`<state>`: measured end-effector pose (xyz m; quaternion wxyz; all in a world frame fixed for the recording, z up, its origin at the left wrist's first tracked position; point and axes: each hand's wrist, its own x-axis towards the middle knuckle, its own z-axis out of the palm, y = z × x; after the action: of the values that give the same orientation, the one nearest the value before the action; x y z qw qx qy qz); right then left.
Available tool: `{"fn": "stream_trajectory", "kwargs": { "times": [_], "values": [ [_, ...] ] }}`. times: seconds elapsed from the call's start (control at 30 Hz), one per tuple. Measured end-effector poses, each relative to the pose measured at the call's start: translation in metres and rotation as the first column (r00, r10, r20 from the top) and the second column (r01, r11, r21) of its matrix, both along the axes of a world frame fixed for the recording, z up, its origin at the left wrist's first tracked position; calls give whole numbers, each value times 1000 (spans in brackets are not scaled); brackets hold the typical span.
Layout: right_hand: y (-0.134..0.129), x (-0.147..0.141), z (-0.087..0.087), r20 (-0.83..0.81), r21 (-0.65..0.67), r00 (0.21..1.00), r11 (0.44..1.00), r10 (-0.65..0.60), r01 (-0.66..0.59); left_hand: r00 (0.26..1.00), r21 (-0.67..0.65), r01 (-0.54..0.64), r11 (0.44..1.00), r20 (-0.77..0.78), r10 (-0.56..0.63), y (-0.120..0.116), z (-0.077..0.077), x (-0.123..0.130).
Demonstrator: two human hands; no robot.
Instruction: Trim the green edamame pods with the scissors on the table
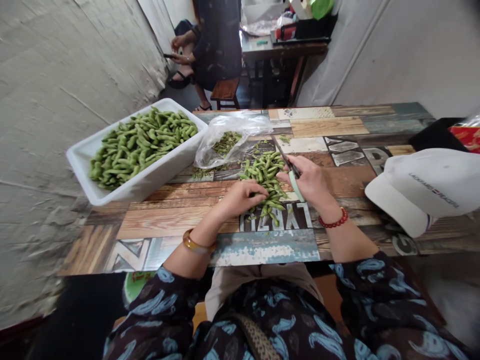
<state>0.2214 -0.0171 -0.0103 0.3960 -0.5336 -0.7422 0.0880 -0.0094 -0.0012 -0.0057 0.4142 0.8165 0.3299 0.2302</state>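
A loose pile of green edamame pods (262, 167) lies on the table in front of me. My left hand (243, 199) is at the near left side of the pile, its fingers curled down and closed on a pod; the fingertips are partly hidden. In my right hand (309, 181) is a pair of scissors (296, 186) with pale green handles, the dark blades pointing up and away over the right side of the pile. Behind the pile, a clear plastic bag (210, 150) holds small green trimmings (227, 143). A white tub (157, 181) heaped with edamame pods (144, 145) stands to the left.
The patchwork-print table (180, 217) has scattered green scraps. A white cap (431, 185) lies at the right, with a black item (431, 134) behind it. Beyond the table, a person (217, 40) sits near a wooden stool (225, 90) and a cluttered side table (285, 48).
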Motion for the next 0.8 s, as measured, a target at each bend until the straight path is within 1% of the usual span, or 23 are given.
{"fn": "stream_trajectory", "kwargs": {
  "times": [0.07,0.17,0.27,0.33,0.37,0.43,0.5,0.53,0.6,0.67,0.73,0.8],
  "values": [
    [1,1,1,-49,9,999,1000,-21,21,992,109,21,994,-125,-7,0,-5,0],
    [1,1,3,-91,1,996,1000,-2,3,971,194,65,979,-237,-18,-2,-10,-1],
    [-1,-2,5,-82,0,997,1000,2,-2,965,220,87,972,-261,-27,-4,-11,0],
    [-1,-2,5,-57,6,998,1000,-5,6,974,212,55,976,-225,-7,-4,-9,2],
    [-1,-1,5,-38,9,999,1000,-10,10,983,196,18,980,-182,18,-4,-7,2],
    [-1,1,4,6,24,1000,1000,-11,11,994,120,-91,989,-51,98,-3,-3,2],
    [0,3,3,50,48,999,999,-1,-1,975,-27,-195,981,105,196,0,2,-1],
    [0,3,2,68,60,998,998,6,-10,952,-123,-233,965,173,252,1,5,-3],
    [-1,3,1,90,75,995,996,35,-42,888,-333,-269,904,277,366,2,9,-6],
    [-3,1,0,93,76,992,993,86,-93,815,-512,-255,820,343,467,3,11,-7],
    [-5,-1,0,93,63,985,986,147,-153,754,-615,-225,756,382,535,3,12,-7],
    [-8,-4,2,110,28,976,981,190,-194,717,-648,-221,729,399,572,3,12,-6]
  ]
}}
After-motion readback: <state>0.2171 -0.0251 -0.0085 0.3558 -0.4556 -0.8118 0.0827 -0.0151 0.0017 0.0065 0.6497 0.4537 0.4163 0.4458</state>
